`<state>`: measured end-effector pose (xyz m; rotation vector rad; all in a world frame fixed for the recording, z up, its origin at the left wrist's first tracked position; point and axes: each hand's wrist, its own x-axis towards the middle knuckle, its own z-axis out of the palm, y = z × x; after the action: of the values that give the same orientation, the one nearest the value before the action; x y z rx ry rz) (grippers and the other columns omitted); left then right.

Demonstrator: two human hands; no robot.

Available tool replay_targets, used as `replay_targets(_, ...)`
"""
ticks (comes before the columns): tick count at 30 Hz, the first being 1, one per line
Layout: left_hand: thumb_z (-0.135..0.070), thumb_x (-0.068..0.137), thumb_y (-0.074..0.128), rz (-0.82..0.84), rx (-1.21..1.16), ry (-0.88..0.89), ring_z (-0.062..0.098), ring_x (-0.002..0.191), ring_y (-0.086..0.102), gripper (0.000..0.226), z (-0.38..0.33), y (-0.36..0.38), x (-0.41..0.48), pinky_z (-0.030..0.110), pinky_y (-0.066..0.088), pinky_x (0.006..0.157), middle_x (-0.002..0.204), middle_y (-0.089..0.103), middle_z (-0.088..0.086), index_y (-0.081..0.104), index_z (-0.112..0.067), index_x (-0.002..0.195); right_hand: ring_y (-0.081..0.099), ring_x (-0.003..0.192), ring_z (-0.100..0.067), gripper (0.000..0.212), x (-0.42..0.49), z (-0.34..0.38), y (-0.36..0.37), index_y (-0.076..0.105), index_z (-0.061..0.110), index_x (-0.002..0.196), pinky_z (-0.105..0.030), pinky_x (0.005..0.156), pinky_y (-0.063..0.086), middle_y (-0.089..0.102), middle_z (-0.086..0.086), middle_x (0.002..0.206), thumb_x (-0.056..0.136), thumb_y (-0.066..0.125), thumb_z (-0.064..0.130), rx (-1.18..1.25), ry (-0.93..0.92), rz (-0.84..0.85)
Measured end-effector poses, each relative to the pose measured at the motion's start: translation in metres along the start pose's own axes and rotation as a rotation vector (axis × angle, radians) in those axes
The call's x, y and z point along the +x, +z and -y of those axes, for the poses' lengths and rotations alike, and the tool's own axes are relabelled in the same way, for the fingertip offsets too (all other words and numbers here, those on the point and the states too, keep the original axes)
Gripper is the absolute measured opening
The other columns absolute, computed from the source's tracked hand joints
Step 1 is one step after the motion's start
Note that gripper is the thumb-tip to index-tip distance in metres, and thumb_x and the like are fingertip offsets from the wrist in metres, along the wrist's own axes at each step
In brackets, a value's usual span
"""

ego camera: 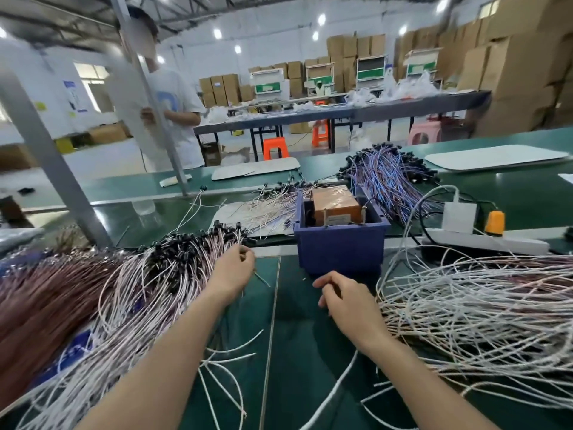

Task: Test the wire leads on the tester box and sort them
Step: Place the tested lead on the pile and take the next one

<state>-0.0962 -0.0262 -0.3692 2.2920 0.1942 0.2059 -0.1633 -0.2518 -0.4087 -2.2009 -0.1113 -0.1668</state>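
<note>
- The tester box (341, 243) is set at 12 o'clock on the tabletop (297, 352).
- At 9 o'clock, the wire leads (173, 274) are pinched by the left hand (234, 270).
- The right hand (344, 297) is curled; whether anything is held cannot be told.

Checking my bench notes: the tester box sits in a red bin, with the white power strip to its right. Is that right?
Not quite. The head view shows the tester box sitting in a blue bin, not a red one. The white power strip does lie to its right.
</note>
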Motion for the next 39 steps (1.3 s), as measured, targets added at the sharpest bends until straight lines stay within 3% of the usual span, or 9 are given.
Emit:
replay_targets(6,-0.029,0.102,0.045,-0.149,0.452,-0.110,0.031,0.100,0.061,0.026,0.021,-0.020,0.025,0.040,0.048,0.088,0.114,0.065,0.014,0.054,-0.010,0.118,0.064,0.064,-0.006,0.023,0.002,0.001,0.000,0.064,0.039,0.095,-0.033,0.065,0.055,0.069,0.012,0.073,0.102,0.048,0.025,0.007,-0.002,-0.003)
replay_targets(14,-0.026,0.103,0.046,-0.165,0.610,-0.155,0.037,0.110,0.061,0.029,0.020,-0.015,0.039,0.040,0.039,0.081,0.124,0.062,0.018,0.050,-0.005,0.122,0.065,0.063,-0.010,0.023,0.003,-0.001,0.001,0.065,0.037,0.095,-0.039,0.069,0.057,0.069,0.011,0.071,0.101,0.047,0.023,0.024,0.008,-0.003)
replay_targets(19,-0.020,0.104,0.042,-0.155,0.693,-0.032,0.039,0.110,0.058,0.034,0.021,-0.008,0.042,0.043,0.042,0.078,0.139,0.038,0.018,0.043,-0.015,0.137,0.064,0.062,-0.008,0.024,0.004,-0.003,0.003,0.064,0.039,0.094,-0.037,0.066,0.057,0.068,0.012,0.069,0.101,0.047,0.024,0.016,0.001,-0.010)
replay_targets(23,-0.017,0.102,0.038,-0.074,0.782,-0.019,0.035,0.127,0.048,0.034,0.025,-0.004,0.046,0.050,0.045,0.092,0.151,0.033,0.012,0.052,-0.015,0.133,0.064,0.060,-0.010,0.024,0.005,-0.004,0.003,0.063,0.040,0.090,-0.038,0.064,0.057,0.067,0.015,0.068,0.100,0.048,0.024,0.044,0.002,-0.016)
replay_targets(26,-0.019,0.102,0.035,-0.040,0.755,-0.039,0.035,0.134,0.042,0.036,0.026,-0.005,0.050,0.050,0.041,0.097,0.159,0.027,0.008,0.052,-0.013,0.134,0.064,0.060,-0.011,0.025,0.005,-0.005,0.004,0.063,0.040,0.088,-0.039,0.063,0.057,0.067,0.014,0.068,0.100,0.047,0.023,0.063,0.005,-0.018)
replay_targets(29,-0.022,0.103,0.034,-0.080,0.658,-0.038,0.032,0.123,0.052,0.035,0.029,-0.006,0.053,0.045,0.043,0.087,0.156,0.032,0.005,0.058,-0.010,0.125,0.064,0.060,-0.014,0.025,0.005,-0.005,0.004,0.064,0.039,0.090,-0.038,0.061,0.056,0.067,0.012,0.069,0.101,0.047,0.023,0.084,0.001,-0.025)
replay_targets(31,-0.024,0.105,0.032,-0.165,0.526,-0.034,0.025,0.106,0.056,0.036,0.034,-0.007,0.054,0.039,0.042,0.080,0.148,0.041,0.004,0.061,-0.010,0.118,0.064,0.060,-0.016,0.026,0.005,-0.005,0.004,0.064,0.038,0.090,-0.038,0.061,0.055,0.067,0.013,0.069,0.101,0.047,0.022,0.104,0.004,-0.025)
replay_targets(37,-0.017,0.105,0.043,-0.518,-0.001,0.065,0.027,0.113,0.056,0.025,0.014,-0.011,0.045,0.041,0.046,0.101,0.120,0.063,0.011,0.063,-0.008,0.118,0.064,0.061,-0.019,0.026,0.005,-0.006,0.004,0.064,0.038,0.089,-0.041,0.061,0.055,0.067,0.021,0.074,0.101,0.048,0.022,0.140,-0.005,-0.028)
replay_targets(39,-0.011,0.104,0.046,-0.548,-0.107,0.158,0.025,0.104,0.061,0.021,-0.008,-0.010,0.033,0.040,0.051,0.095,0.114,0.065,0.011,0.061,-0.006,0.119,0.064,0.061,-0.019,0.027,0.004,-0.006,0.004,0.064,0.038,0.088,-0.042,0.062,0.055,0.068,0.021,0.076,0.101,0.048,0.021,0.140,-0.006,-0.030)
